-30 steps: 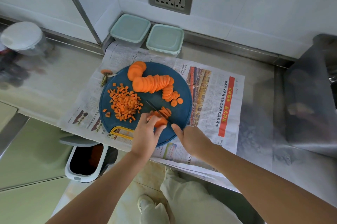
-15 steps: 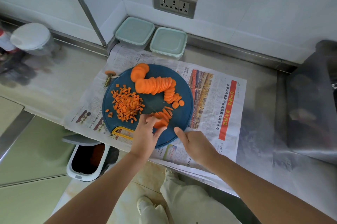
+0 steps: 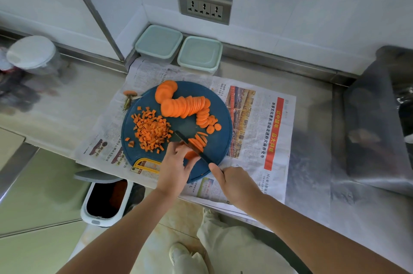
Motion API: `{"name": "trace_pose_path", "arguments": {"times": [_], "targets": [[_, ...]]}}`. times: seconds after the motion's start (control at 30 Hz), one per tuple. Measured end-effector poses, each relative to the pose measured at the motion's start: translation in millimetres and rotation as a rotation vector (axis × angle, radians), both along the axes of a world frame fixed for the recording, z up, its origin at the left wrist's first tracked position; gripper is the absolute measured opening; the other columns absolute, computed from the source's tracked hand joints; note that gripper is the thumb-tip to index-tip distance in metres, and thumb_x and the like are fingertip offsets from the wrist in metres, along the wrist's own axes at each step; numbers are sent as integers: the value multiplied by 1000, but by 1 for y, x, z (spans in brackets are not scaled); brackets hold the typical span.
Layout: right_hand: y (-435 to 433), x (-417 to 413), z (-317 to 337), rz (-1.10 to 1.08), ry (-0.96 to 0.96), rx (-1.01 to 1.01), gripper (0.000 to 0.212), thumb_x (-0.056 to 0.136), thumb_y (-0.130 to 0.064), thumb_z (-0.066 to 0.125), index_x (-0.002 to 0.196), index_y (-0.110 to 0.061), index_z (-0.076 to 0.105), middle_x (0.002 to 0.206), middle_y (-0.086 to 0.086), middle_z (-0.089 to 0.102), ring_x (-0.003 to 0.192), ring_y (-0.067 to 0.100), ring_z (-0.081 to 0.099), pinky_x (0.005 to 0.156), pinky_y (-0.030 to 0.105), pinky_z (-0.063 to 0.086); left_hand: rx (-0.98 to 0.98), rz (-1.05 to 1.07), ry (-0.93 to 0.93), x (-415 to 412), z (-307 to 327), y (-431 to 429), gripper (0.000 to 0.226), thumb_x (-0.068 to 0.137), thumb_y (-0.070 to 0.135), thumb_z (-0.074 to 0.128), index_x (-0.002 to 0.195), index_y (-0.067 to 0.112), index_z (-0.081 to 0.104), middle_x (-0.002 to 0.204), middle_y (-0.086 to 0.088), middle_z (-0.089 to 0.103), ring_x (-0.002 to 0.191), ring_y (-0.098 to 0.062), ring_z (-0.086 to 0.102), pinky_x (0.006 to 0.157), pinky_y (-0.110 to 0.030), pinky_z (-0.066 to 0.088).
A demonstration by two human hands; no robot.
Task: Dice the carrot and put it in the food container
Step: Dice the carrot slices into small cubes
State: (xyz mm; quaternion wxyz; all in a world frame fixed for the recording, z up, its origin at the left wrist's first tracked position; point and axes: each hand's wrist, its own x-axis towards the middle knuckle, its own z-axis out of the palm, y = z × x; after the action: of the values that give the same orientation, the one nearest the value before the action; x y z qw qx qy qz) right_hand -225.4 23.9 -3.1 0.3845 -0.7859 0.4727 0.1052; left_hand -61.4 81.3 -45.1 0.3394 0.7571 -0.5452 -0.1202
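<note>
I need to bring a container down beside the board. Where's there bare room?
Free: the newspaper right of the cutting board, out to the paper's edge; also the steel counter left of the paper, in front of the lidded jar. Crowded: the board, with diced carrot, carrot slices, knife, left hand and right hand.

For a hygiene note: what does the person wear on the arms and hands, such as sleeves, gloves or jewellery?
Nothing shows. The left hand and the right hand have no gloves and no visible ring. The left forearm and the right forearm are bare to the picture's edge: no sleeve, watch or bracelet.
</note>
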Motion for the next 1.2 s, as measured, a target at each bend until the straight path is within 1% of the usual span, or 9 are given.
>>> {"name": "trace_pose_path", "arguments": {"times": [0.2, 0.33, 0.4, 0.63, 0.73, 0.87, 0.93, 1.0, 1.2], "targets": [[-13, 0, 2, 47, 38, 54, 62, 99, -53, 13, 55, -14, 31, 50, 2, 29, 44, 17, 33, 79, 39, 53, -59, 0, 10, 2, -8, 0, 31, 72, 15, 83, 95, 17, 62, 101, -13, 59, 82, -27, 63, 62, -24, 47], [-14, 3, 2, 111, 95, 47, 67, 88, -63, 0, 59, -14, 35, 51, 2, 31, 43, 15, 35, 81, 37, 55, -69, 11, -19, 1, -7, -1, 27, 68, 11, 85, 88, 8, 68, 97, -12, 60, 78, -25, 63, 60, -20, 43], [-12, 4, 1, 110, 115, 52, 71, 78, -68, -7, 60, -14, 36, 51, 2, 32, 42, 15, 35, 78, 36, 56, -81, 7, -22, 1, -8, 0, 28, 67, 9, 85, 89, 7, 69, 97, -12, 60, 78, -25, 63, 61, -20, 43], [-20, 20, 2, -42, 62, 79, 48, 104, -42, 17, 61, -22, 23, 56, 7, 35, 54, 24, 40, 68, 42, 52, -68, -2, -4, 3, -15, 1, 26, 69, 11, 85, 86, 5, 67, 96, -14, 60, 76, -28, 63, 59, -22, 46], [-22, 24, -3, -23, 76, 82, 53, 103, -47, 18, 60, -17, 30, 56, 7, 35, 56, 25, 41, 62, 38, 47, -62, 2, -3, 2, -16, 0, 26, 68, 11, 85, 86, 5, 67, 98, -15, 61, 81, -30, 65, 59, -24, 48], [-32, 21, -1, -76, 7, 229, 40, 103, -49, 21, 66, -35, 25, 57, 8, 34, 44, 18, 34, 49, 29, 32, -95, -24, 4, 3, -17, 3, 33, 72, 11, 82, 99, 11, 64, 106, -17, 60, 103, -31, 63, 73, -26, 51], [-37, 19, 0, -120, -19, 297, 51, 99, -57, 22, 58, -27, 24, 49, 6, 25, 32, 16, 26, 42, 24, 29, -104, -50, 28, 5, -16, 7, 41, 76, 13, 79, 109, 21, 56, 111, -16, 58, 104, -24, 60, 77, -25, 51], [-37, 16, -1, -140, -71, 265, 63, 96, -61, 25, 51, -17, 24, 45, 2, 22, 31, 13, 21, 41, 22, 28, -97, -50, 34, 6, -15, 9, 41, 77, 14, 77, 111, 22, 55, 113, -15, 56, 100, -20, 59, 77, -22, 50], [-11, 3, -2, -24, -95, -6, 62, 99, -52, 26, 52, -11, 30, 49, 3, 31, 45, 17, 33, 57, 33, 38, -62, -40, 35, 6, -13, 7, 28, 79, 14, 76, 101, 14, 59, 104, -14, 55, 88, -26, 61, 71, -19, 46]]}}
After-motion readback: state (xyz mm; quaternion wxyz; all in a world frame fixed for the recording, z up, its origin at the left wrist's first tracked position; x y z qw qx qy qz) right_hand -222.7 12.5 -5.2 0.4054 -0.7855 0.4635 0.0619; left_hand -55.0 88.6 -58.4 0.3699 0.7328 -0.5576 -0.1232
